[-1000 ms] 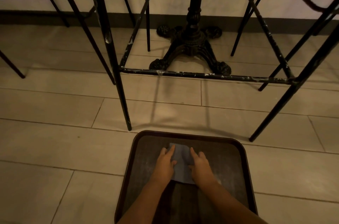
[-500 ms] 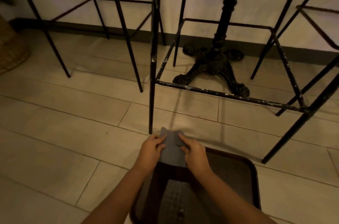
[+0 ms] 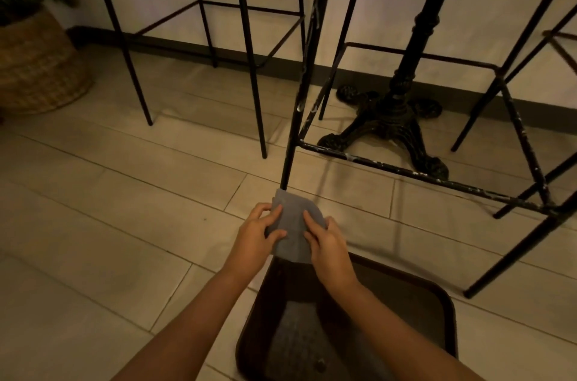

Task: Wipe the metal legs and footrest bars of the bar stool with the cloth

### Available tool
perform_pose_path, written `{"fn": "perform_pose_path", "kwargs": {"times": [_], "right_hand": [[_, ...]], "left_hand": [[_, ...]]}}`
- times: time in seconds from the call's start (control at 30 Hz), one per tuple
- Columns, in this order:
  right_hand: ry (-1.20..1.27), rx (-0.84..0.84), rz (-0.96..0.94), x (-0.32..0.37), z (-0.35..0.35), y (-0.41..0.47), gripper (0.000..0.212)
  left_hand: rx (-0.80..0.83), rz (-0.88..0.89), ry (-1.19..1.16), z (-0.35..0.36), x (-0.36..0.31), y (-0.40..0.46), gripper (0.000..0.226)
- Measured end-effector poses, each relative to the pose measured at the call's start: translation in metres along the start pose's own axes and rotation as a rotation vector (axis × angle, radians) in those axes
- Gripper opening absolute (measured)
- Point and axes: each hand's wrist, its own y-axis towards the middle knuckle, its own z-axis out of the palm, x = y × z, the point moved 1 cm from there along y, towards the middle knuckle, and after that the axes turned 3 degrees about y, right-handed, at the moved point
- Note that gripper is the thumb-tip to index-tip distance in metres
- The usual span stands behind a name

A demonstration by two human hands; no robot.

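Observation:
A grey folded cloth [image 3: 293,224] is held up between my left hand [image 3: 256,234] and my right hand [image 3: 327,243], each gripping one side. Just beyond the cloth stands the near-left black metal leg [image 3: 292,143] of the bar stool; the cloth's top edge hides the leg's foot. The stool's front footrest bar [image 3: 421,176], flecked with white marks, runs right from that leg. The side footrest bar [image 3: 527,143] and the near-right leg [image 3: 515,252] show at the right.
A dark brown tray [image 3: 434,312] lies on the tiled floor under my forearms. A cast-iron table base [image 3: 393,121] stands behind the footrest bar. A second stool [image 3: 249,68] is at the left, and a wicker planter [image 3: 37,68] at the far left.
Both hands have lifted the cloth off the tray and carried it forward to the foot of the near-left stool leg. The view has swung to the left.

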Motion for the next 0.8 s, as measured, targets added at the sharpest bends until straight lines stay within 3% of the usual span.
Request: {"fn": "perform_pose_path", "kwargs": {"times": [0.07,0.17,0.33,0.47,0.8], "right_hand": [[-0.006,-0.063,-0.046,0.005,0.01,0.007,0.035],[-0.014,-0.027,-0.082,0.019,0.018,0.012,0.044],[-0.006,-0.064,-0.071,0.056,0.028,0.031,0.044],[-0.036,-0.252,-0.157,0.085,0.046,0.049,0.044],[0.0,-0.514,-0.078,0.151,0.074,0.119,0.04]], "left_hand": [[-0.021,0.013,0.004,-0.009,0.003,0.003,0.051],[-0.052,0.046,0.005,-0.024,0.009,0.01,0.051],[-0.099,0.073,-0.084,-0.054,0.019,0.027,0.051],[-0.101,0.115,-0.122,-0.084,0.031,0.047,0.049],[-0.059,0.242,-0.215,-0.151,0.046,0.129,0.043]]}}
